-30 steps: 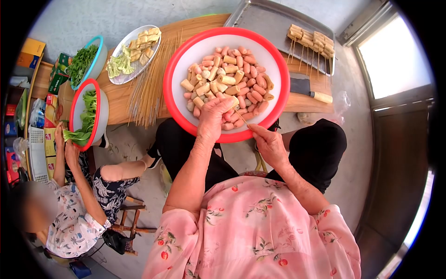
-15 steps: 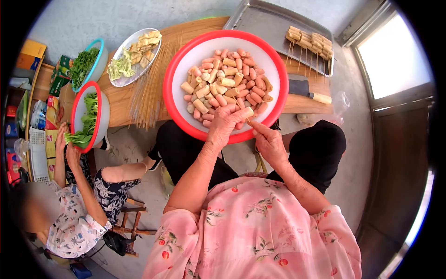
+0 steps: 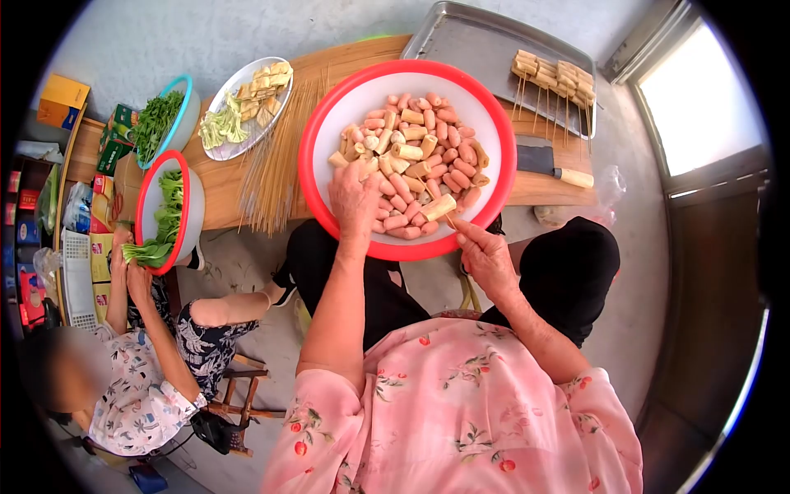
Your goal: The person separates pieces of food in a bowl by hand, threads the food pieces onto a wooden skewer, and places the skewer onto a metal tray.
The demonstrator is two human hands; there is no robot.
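Brown wood makes up the table (image 3: 220, 196), which spreads beyond both hands and out to either side of them. On it, in front of the hands, sits the wide white basin (image 3: 308, 156) with a red rim, holding a pile of pink and tan pieces (image 3: 415, 156). The metal tray (image 3: 461, 41) lies beyond the basin, ahead of the right hand and off to its right, with a row of loaded skewers (image 3: 553, 74) whose bare sticks point back toward the person. Ahead of the left hand and to its left, a bundle of loose sticks (image 3: 276, 169) runs lengthwise away from the person. The cleaver (image 3: 535, 159) lies past the right hand, on its right, its handle turned away from the basin. The left hand (image 3: 354, 199) reaches into the near left of the pile, fingers bent down; whether they grip anything I cannot tell. The right hand (image 3: 487, 257) is at the near right rim, thumb and fingers pinched on a thin stick (image 3: 449, 219). At its tip, between the two hands and over the pile, is the tan tube (image 3: 437, 207); its long axis slants across the stick, one end toward the left hand's side and the person, the other forward and rightward.
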